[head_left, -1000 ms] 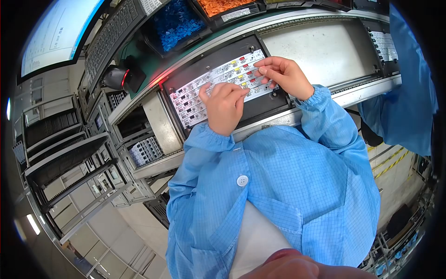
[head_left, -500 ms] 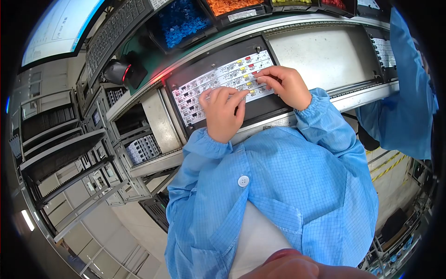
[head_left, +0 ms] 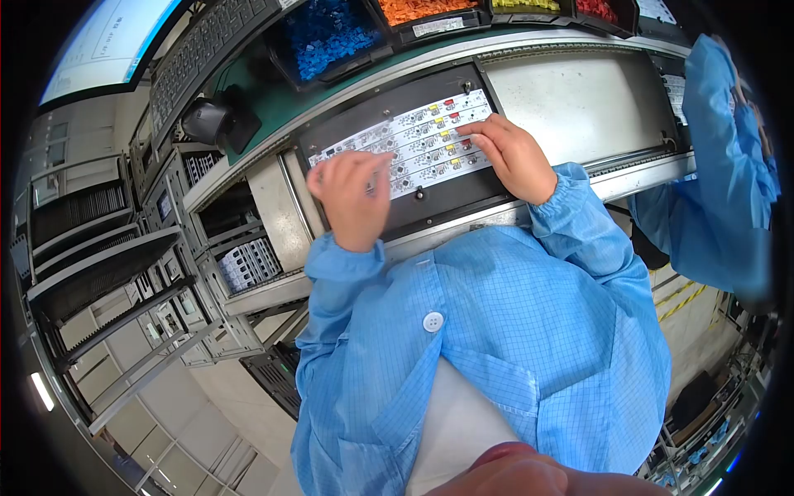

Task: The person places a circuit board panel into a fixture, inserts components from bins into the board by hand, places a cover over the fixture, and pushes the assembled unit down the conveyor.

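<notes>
White circuit boards (head_left: 426, 151) are seated in the black tray (head_left: 467, 198), laid side by side as long strips across its middle. Rows of yellow parts (head_left: 439, 121) and red parts (head_left: 449, 104) are mounted toward the tray's right end. Left hand (head_left: 351, 198) is held over the tray's left part, back up, fingers bent; it is blurred, so whether anything is pinched cannot be told. Board ends there are partly covered by it. Right hand (head_left: 514, 157) is placed at the tray's right end, thumb and forefinger pointed at the boards near the red parts; grip or contact at the tips cannot be told. Both wrists are covered by blue elastic cuffs.

Bare metal plate (head_left: 575, 91) is seen right of the tray. Beyond the tray's far edge, blue pieces (head_left: 327, 41), orange pieces (head_left: 422, 8), yellow pieces (head_left: 529, 4) and red pieces (head_left: 597, 10) are sorted into dark bins. Black mouse (head_left: 208, 121) and keyboard (head_left: 208, 51) are set left of the tray, past its far corner. Far right of the tray, another person's blue sleeve (head_left: 715, 132) is seen.
</notes>
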`<state>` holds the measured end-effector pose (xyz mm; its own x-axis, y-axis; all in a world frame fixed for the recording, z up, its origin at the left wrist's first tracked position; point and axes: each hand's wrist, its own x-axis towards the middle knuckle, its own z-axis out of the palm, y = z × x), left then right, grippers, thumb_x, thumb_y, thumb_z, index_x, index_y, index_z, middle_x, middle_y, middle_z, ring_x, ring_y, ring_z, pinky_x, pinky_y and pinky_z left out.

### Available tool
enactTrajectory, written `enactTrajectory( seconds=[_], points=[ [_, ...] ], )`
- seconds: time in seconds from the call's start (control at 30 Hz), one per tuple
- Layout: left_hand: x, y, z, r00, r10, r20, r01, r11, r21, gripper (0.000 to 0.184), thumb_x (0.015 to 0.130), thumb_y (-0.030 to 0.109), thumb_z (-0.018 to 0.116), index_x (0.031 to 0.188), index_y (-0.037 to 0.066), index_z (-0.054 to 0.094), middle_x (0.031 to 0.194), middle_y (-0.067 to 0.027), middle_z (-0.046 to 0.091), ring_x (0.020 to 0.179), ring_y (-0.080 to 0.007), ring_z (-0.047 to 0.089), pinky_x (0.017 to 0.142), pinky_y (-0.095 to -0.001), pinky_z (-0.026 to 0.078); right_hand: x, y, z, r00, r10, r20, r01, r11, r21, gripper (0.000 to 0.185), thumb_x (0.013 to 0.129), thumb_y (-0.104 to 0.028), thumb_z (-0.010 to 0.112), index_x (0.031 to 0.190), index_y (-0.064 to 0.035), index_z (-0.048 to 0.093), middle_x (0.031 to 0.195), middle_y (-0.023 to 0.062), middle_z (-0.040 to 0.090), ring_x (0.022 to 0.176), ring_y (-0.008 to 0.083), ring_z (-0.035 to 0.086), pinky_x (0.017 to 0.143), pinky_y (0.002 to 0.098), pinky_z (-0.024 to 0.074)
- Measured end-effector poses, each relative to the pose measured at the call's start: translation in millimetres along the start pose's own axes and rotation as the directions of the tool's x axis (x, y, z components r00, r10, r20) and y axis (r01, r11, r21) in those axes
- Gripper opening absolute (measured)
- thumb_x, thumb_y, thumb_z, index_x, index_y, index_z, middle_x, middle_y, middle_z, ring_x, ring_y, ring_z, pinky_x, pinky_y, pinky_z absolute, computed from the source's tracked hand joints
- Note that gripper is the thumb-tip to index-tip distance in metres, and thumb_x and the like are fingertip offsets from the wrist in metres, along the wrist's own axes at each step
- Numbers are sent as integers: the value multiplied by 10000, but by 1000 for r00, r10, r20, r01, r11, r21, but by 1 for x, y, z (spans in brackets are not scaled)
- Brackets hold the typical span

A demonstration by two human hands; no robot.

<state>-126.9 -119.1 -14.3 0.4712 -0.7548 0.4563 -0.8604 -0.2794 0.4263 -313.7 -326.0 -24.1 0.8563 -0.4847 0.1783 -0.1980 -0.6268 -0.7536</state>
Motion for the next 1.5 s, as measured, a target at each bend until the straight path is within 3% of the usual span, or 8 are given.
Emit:
enactTrajectory(
  seconds=[0.13,0.3,0.43,0.57,0.73,0.83,1.13,1.5],
  points=[
    [3,-39,-15,991,-116,-74,119,992,44,133,884,147,791,1008,195,801,999,15,714,1032,-204,642,1076,-426,321,-1,-11,-4,985,170,38,-170,985,2,175,1051,-185,626,1106,-69,745,971,145,755,855,345,724,769,380,580],
    [-11,-84,-9,947,-310,-90,304,950,-74,116,907,181,784,1019,164,808,1033,-23,727,1028,-226,649,1068,-405,331,-6,9,3,999,36,18,-36,999,15,158,1031,-190,659,1108,-83,748,958,125,759,849,334,731,754,389,581],
    [-11,-94,-6,947,-315,-68,291,926,-240,123,938,125,775,1053,90,801,991,-74,743,1026,-247,665,934,-358,492,-5,-1,-1,999,-39,-32,37,996,-76,155,1022,-175,667,1119,-84,747,991,125,744,866,341,723,764,400,580],
    [-9,-91,-5,948,-296,-119,262,936,-236,104,915,71,760,1015,65,790,950,-86,713,953,-268,642,877,-361,499,-4,-8,-4,997,-77,5,77,988,-136,161,983,-108,695,1136,-92,740,946,110,716,836,340,707,736,396,572],
    [-13,-94,-2,941,-325,-92,290,918,-269,124,916,81,761,1035,74,794,970,-90,710,975,-277,643,888,-369,501,-10,1,-3,999,35,40,-33,998,-55,118,860,-101,826,960,-57,783,904,83,749,747,260,717,685,345,579],
    [-12,-93,-4,938,-339,-66,304,902,-308,132,913,83,760,1040,78,795,973,-91,709,984,-278,646,891,-373,503,-8,5,-4,991,-136,17,137,981,-134,114,861,-84,815,969,-63,783,907,73,750,768,265,723,683,350,581],
    [-9,-89,-11,958,-284,-34,269,935,-231,129,915,96,752,1035,84,797,986,-83,712,993,-285,646,890,-379,507,-15,9,-1,973,-232,6,220,914,-341,142,839,-35,786,964,-102,792,932,41,751,810,256,733,688,361,597],
    [-7,-86,-12,958,-285,6,278,930,-240,132,918,95,746,1038,82,800,971,-82,705,997,-290,634,899,-378,498,-11,9,-7,980,-197,21,195,938,-286,150,841,-27,796,969,-106,798,922,34,758,802,240,739,681,341,599]
  ],
)
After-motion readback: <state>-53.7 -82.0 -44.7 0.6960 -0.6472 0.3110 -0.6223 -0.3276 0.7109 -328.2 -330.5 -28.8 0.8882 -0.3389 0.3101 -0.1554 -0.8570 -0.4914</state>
